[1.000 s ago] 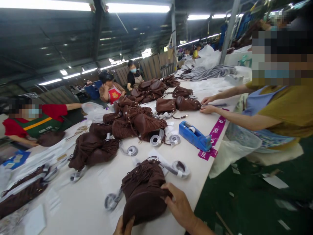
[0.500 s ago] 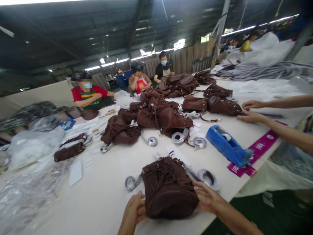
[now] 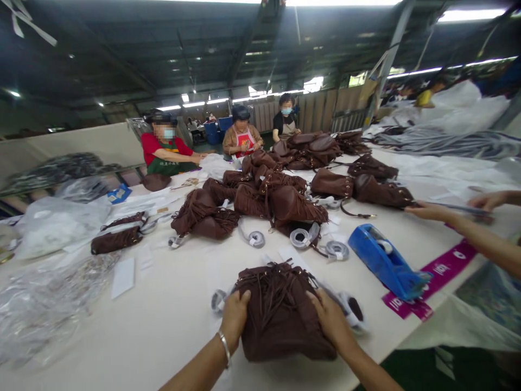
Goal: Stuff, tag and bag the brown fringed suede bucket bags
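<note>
Right in front of me on the white table lies a dark brown fringed bag, its gathered top pointing away. My left hand grips its left side, thumb on top and fingers hidden behind the edge. On the other side my right hand holds the bag the same way. A wrapped strap coil sits just beyond my left hand, and another strap coil lies beside my right hand.
A pile of brown bags fills the table's middle. To the right stand a blue tape dispenser and purple tape. A co-worker's hands handle a strap there. Clear plastic bags lie left. Several people sit across.
Both my hands have moved up along the bag's sides, thumbs now on top. The bag looks flatter, its round base tilted out of sight. The co-worker's hand at right has pulled farther right.
</note>
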Motion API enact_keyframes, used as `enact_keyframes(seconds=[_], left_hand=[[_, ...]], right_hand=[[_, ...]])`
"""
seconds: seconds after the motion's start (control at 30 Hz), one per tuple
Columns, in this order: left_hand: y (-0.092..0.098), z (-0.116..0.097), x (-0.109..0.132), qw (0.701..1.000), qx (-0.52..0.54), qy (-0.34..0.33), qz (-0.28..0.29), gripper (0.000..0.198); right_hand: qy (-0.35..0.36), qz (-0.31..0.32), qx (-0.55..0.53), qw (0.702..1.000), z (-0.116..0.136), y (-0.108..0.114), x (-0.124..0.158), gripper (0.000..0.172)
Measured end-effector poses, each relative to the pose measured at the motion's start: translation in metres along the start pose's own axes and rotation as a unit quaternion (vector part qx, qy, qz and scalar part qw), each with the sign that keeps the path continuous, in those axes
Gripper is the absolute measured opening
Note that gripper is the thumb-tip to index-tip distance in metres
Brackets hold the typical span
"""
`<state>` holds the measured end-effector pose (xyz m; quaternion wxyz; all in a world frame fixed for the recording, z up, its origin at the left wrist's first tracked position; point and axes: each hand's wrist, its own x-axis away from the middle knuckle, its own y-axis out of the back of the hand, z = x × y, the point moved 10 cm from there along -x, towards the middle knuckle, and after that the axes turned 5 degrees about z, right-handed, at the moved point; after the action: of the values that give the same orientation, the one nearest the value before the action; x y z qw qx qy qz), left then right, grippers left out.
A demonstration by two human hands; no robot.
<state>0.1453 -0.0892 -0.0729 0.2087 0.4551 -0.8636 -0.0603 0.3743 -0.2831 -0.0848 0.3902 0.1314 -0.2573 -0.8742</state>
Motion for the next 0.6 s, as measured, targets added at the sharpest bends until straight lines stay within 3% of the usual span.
enact_keyframes(seconds=[0.07,0.17,0.33,0.47,0.6], left_hand=[[-0.003,0.0,0.007,0.996,0.076,-0.026,0.034,0.046],[-0.008,0.015,0.013,0.986,0.158,-0.002,0.044,0.054],[-0.012,0.025,0.008,0.992,0.126,0.005,0.027,0.05],[-0.007,0.035,0.011,0.995,0.099,0.028,0.013,0.057],[0.005,0.035,0.014,0.999,0.001,0.023,-0.025,0.054]], right_hand=[[0.007,-0.014,0.071,0.997,-0.011,0.008,0.004,0.038],[-0.013,0.011,0.121,0.992,-0.031,0.002,0.006,0.033],[-0.035,0.048,0.113,0.992,-0.041,-0.009,0.0,0.03],[-0.082,0.078,0.034,0.993,-0.041,-0.004,0.002,0.039],[-0.15,0.103,-0.137,0.974,-0.04,-0.009,0.01,0.051]])
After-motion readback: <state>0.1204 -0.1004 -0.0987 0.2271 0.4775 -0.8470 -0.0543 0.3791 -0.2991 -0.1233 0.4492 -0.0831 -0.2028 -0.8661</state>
